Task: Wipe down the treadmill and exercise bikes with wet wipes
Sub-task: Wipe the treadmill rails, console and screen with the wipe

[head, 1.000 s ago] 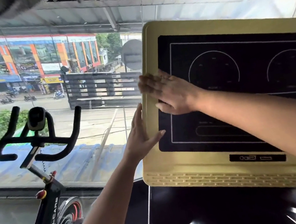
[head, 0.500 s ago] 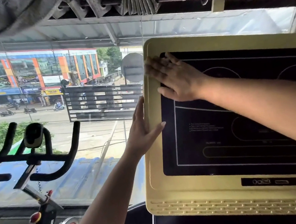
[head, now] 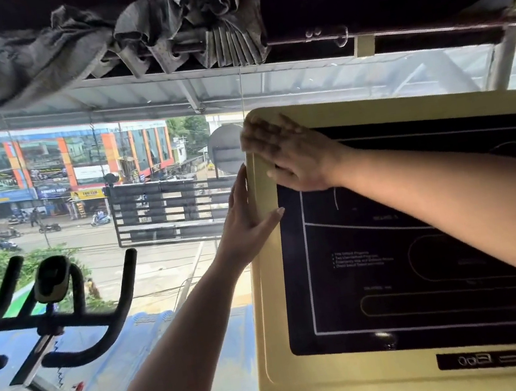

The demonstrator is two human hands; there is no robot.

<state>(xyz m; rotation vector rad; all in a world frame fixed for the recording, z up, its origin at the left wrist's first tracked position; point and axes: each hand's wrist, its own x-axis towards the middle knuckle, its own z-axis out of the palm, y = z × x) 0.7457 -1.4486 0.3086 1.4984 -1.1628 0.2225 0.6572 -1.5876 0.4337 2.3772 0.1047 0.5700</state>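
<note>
1. Your right hand (head: 294,155) lies flat on the top left corner of the console (head: 275,344), fingers straight and together, covering both the yellow frame and the edge of the black screen (head: 364,279) (the hand is blurred, and anything under the palm is hidden).
2. Your right forearm crosses the screen from the right edge of view, up towards that corner.
3. Your left hand (head: 247,220) braces the console's left edge just below the right hand. Its fingers point up, straight, along the side, and the thumb reaches across the front of the frame to the screen's border. The two hands are close but apart.
4. The console is right in front of you and fills the right half of the view, tilted slightly. A small dark panel of ports sits in the frame under the screen.
5. The bike (head: 67,323) stands to your left, well apart from both hands. Its black handlebars and a small display on the stem are seen against the window (head: 148,280).
6. Through the glass you see a street with scooters and a shopfront block.
7. A grey curtain (head: 172,23) is bunched on its rod above the window.
</note>
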